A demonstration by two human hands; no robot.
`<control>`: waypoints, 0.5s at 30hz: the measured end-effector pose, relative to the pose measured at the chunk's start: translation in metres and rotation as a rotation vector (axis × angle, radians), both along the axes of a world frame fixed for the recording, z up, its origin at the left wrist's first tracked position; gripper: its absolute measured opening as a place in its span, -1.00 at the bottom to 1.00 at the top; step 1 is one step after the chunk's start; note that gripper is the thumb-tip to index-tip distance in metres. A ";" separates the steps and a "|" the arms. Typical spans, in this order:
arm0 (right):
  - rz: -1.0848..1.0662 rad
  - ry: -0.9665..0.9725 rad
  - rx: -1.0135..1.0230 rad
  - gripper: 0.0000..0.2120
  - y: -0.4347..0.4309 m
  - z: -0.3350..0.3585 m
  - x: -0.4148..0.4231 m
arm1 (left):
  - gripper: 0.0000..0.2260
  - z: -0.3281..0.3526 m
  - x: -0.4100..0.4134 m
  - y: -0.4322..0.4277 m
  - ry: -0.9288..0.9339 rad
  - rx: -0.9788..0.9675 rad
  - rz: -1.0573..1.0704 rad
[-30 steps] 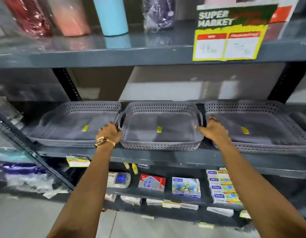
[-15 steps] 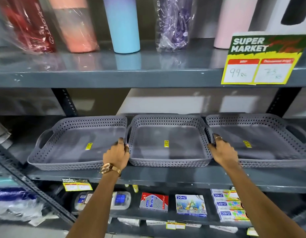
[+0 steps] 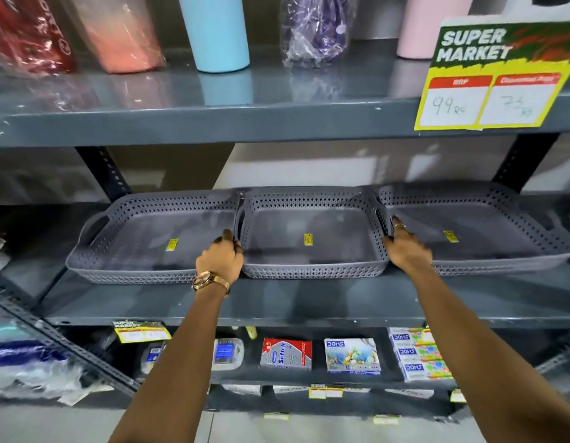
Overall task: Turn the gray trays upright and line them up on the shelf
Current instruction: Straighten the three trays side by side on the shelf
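Upper level — wrapped bottles, blue tumbler [image 3: 219,30], price sign [image 3: 497,75]; below — stationery boxes [image 3: 352,355]

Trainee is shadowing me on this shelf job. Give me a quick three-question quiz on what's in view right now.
1. How many gray trays sit open side up on the shelf?
2. True or false: both hands grip the middle tray.
3. Which wrist wears the watch? A left, B right.

Key:
1. Three: left tray, middle tray, right tray.
2. True: left hand and right hand hold its side handles.
3. A.
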State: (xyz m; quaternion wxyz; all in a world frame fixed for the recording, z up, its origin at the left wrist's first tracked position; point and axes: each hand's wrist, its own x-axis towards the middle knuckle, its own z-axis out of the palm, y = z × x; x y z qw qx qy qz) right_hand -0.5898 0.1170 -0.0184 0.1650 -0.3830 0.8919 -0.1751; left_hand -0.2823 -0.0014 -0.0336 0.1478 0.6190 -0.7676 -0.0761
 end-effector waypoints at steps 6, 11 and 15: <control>-0.030 0.117 -0.101 -0.39 0.035 -0.008 0.018 | -0.70 -0.004 0.019 0.028 -0.035 0.033 -0.012; -0.044 0.135 -0.108 -0.45 0.055 -0.015 0.030 | -0.70 -0.010 0.036 0.048 -0.026 0.004 -0.002; -0.040 0.180 -0.139 -0.43 0.064 -0.017 0.037 | -0.73 -0.014 0.044 0.053 -0.013 -0.005 -0.018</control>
